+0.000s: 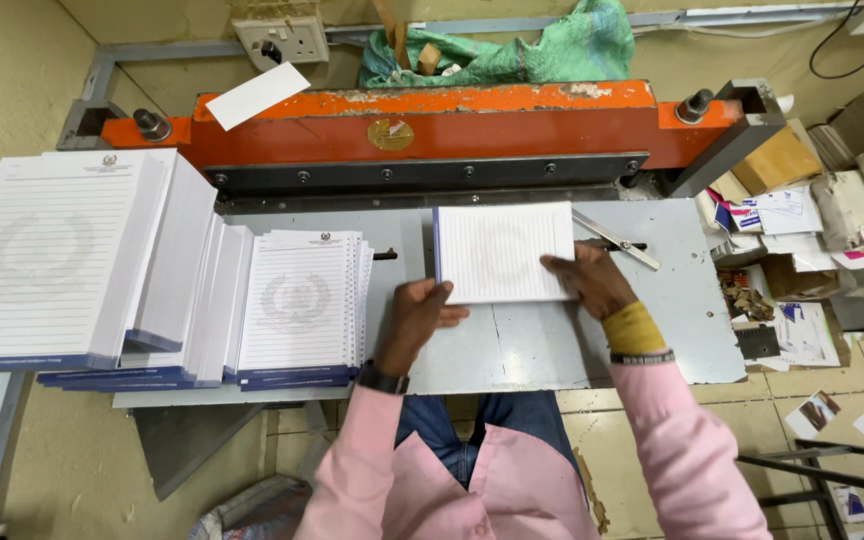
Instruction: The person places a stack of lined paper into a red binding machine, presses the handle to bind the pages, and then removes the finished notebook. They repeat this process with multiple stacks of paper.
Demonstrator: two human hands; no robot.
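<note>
A person in pink sleeves stands at a grey metal bench and holds a small pad of lined white paper between both hands. The pad lies flat on the bench, just near of the black clamp bar of an orange cutter that spans the far side. The left hand grips the pad's near left corner, fingers curled under the edge and thumb on top. The right hand rests on the pad's right edge, fingers spread flat over the paper and pressing it down. A dark watch sits on the left wrist; a yellow cuff and a band show on the right. Just right of the pad, a metal ruler lies at a slant on the bench. To the left, well apart from the hands, stand stacks of larger lined pads, blue-edged and stepped against each other, the tallest stack at the far left. A white slip lies on top of the cutter. Past it a green sack leans at the wall. Loose papers and card scraps clutter the right side.
</note>
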